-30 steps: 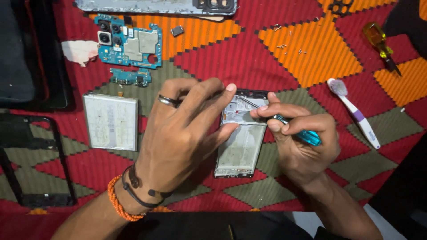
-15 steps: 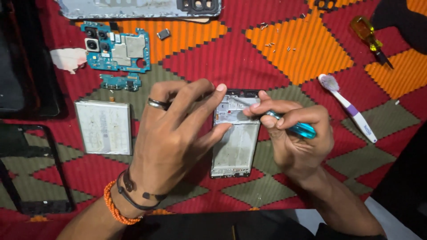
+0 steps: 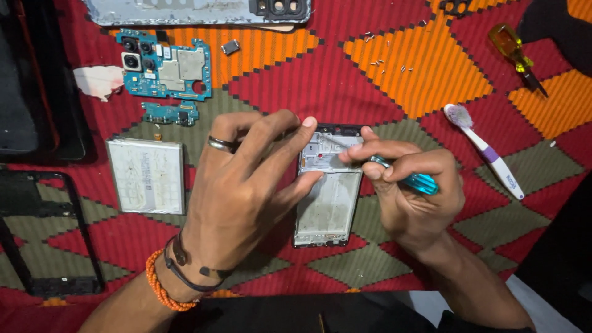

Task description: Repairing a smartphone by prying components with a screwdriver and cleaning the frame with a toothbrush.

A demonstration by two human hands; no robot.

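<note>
An opened phone frame [image 3: 327, 206] lies upright on the patterned cloth, its silver inside facing up. My left hand [image 3: 246, 185], with a ring and wrist bands, rests on the frame's left edge, index finger at its top and thumb on its left side. My right hand [image 3: 413, 191] grips a teal-handled screwdriver [image 3: 414, 180] whose thin shaft points left to the upper part of the frame.
A flat white battery [image 3: 147, 176] lies left of my hand. A blue circuit board [image 3: 165, 69] and small sub-board [image 3: 169, 113] sit above it. A grey back cover [image 3: 197, 11], black frame [image 3: 46, 234], toothbrush [image 3: 487, 151], yellow screwdriver [image 3: 515, 55] and loose screws [image 3: 385, 58] lie around.
The view has shifted slightly, with everything sitting a little lower and left. Both hands stay on the phone frame, and the screwdriver tip stays at its upper part.
</note>
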